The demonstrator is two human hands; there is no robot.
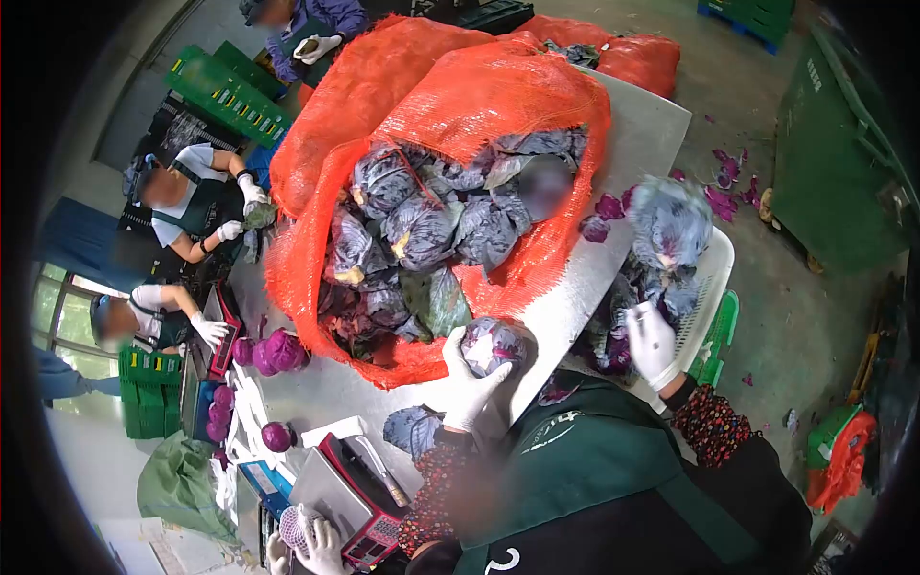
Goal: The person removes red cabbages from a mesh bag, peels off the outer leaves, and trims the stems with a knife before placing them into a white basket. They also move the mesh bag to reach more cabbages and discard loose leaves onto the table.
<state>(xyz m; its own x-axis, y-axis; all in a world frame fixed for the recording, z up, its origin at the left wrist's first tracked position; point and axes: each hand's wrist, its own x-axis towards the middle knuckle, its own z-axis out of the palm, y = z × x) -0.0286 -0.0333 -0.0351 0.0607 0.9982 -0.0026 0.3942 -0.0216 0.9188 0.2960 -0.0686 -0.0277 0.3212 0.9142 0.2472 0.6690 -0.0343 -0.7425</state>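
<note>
My left hand point(470, 383), in a white glove, wraps around a red cabbage point(495, 345) at the steel table's edge. A pale patch shows on the cabbage. My right hand point(654, 347), also gloved, is over a white plastic basket point(721, 273) with its fingers curled together; what they hold, if anything, I cannot make out. Dark outer leaves point(613, 331) fill the basket, and a bluish leafy clump point(671, 222) shows above its far end. Beyond my left hand, an orange mesh bag point(522, 91) lies open, with several unpeeled cabbages point(422, 230) inside.
Left of me are peeled purple cabbages point(278, 353), a red-edged scale point(350, 498) and a knife point(383, 470). A co-worker's gloved hands point(321, 548) hold a netted cabbage point(299, 525). Other people work across the table point(642, 125). A green bin point(834, 163) stands right.
</note>
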